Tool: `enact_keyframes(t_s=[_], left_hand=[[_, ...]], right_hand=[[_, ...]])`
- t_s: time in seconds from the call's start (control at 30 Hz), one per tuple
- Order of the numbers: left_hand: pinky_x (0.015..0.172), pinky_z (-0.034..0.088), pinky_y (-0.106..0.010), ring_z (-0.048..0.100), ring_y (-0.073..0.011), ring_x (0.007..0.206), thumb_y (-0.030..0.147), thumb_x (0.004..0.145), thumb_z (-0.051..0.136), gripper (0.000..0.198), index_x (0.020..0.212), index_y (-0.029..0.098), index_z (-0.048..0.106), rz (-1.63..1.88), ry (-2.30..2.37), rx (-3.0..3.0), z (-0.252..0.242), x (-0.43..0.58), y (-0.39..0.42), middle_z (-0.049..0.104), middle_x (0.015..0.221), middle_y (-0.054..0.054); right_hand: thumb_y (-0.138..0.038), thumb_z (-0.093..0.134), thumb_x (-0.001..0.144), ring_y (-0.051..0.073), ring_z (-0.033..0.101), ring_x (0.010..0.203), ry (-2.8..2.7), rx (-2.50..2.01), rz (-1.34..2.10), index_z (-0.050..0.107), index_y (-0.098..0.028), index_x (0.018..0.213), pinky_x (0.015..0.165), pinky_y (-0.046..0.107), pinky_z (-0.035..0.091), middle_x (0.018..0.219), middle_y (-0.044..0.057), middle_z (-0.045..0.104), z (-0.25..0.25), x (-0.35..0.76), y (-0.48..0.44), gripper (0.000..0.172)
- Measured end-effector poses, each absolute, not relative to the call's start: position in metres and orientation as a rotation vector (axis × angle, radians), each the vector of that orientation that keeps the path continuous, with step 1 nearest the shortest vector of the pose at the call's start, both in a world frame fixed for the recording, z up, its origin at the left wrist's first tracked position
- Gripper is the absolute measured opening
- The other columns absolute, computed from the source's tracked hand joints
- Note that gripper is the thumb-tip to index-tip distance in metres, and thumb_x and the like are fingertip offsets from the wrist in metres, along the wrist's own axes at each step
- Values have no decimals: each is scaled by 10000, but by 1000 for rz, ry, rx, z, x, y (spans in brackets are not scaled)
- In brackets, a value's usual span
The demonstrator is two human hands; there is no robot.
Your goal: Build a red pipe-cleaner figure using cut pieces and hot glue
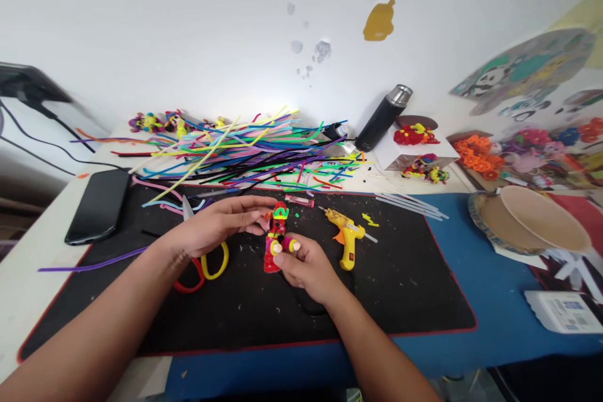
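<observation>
A small pipe-cleaner doll (277,226) in red, magenta, yellow and green stands upright between my hands above the black mat. My right hand (308,269) grips its lower body from the right, thumb in front. From the left, my left hand (226,223) has its fingers and thumb closed at the doll's head and side; the fingertips are partly hidden. Under my left wrist lie scissors (215,262) with red and yellow handles. Right of the doll rests a yellow glue gun (347,235), with a glue stick out of its back.
Many loose pipe cleaners (226,151) are heaped along the wall. A phone (98,206) lies at left. A black thermos (384,116) leans behind a white box (414,154). Clear glue sticks (409,204), orange flowers (478,157) and a round tan lid (544,218) are at right.
</observation>
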State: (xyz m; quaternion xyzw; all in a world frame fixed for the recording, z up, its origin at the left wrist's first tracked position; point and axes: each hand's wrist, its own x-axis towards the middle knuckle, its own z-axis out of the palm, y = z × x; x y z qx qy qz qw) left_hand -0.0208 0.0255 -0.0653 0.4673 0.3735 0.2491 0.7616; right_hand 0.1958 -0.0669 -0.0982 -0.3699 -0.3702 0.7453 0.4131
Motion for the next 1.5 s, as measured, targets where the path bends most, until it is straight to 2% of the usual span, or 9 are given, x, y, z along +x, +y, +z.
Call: enact_keyframes(t_s=[0.23,0.43,0.57,0.77,0.97,1.07,1.17,1.4,1.5], left_hand=[[1001,551,-366,723,-282,1188,239,893,824,455,1340,216,743,536,633,803,-75,-11,16,782,1287,-137],[1015,526,-338,756,-252,1138,265,893,833,464,1337,181,728,497,533,723,-77,-2,9,790,1285,-162],[1019,523,-367,756,-275,1135,290,869,854,469,1310,182,739,505,494,697,-75,1,7,793,1266,-161],[949,538,-338,759,-255,1046,265,796,908,551,1315,189,738,548,510,642,-76,4,6,807,1117,-121],[739,531,-249,704,-179,859,248,731,954,595,1292,206,760,671,637,655,-70,9,5,770,1003,-71],[704,522,-245,682,-166,844,228,739,941,529,1241,228,774,778,694,704,-65,12,4,760,1101,-69],[826,544,-278,697,-195,970,216,758,928,488,1220,238,774,852,738,778,-62,14,3,745,1242,-80],[882,528,-290,680,-216,1054,269,769,935,525,1262,261,755,877,809,876,-62,17,-1,736,1287,-72],[827,520,-267,667,-186,978,276,737,955,513,1219,259,779,874,814,848,-60,16,-1,739,1254,-54]], right_hand=[[-586,899,779,25,186,372,-860,-835,1946,630,-185,921,392,222,115,497,-151,359,-96,199,-67,503],[-604,899,768,25,210,368,-914,-874,1946,620,-186,855,384,224,126,503,-132,400,-97,198,-69,510],[-581,903,779,25,205,370,-903,-868,1958,631,-184,868,383,222,125,497,-138,377,-97,198,-69,490],[-570,901,781,28,210,375,-888,-870,1969,636,-180,852,395,217,138,494,-131,383,-97,198,-69,477],[-546,863,837,40,193,376,-865,-856,1960,727,-150,971,413,231,142,456,-140,359,-99,199,-68,440],[-573,819,874,54,234,378,-896,-851,1942,757,-135,1114,417,238,140,454,-124,406,-101,199,-68,503],[-563,804,891,55,260,381,-892,-880,1931,753,-123,1186,418,235,135,464,-114,444,-101,198,-67,532],[-572,789,901,47,234,367,-870,-912,1928,768,-110,1117,415,235,136,448,-126,402,-99,198,-67,511],[-556,773,923,49,239,368,-882,-883,1932,775,-110,1132,415,237,142,446,-123,397,-100,198,-68,493]])
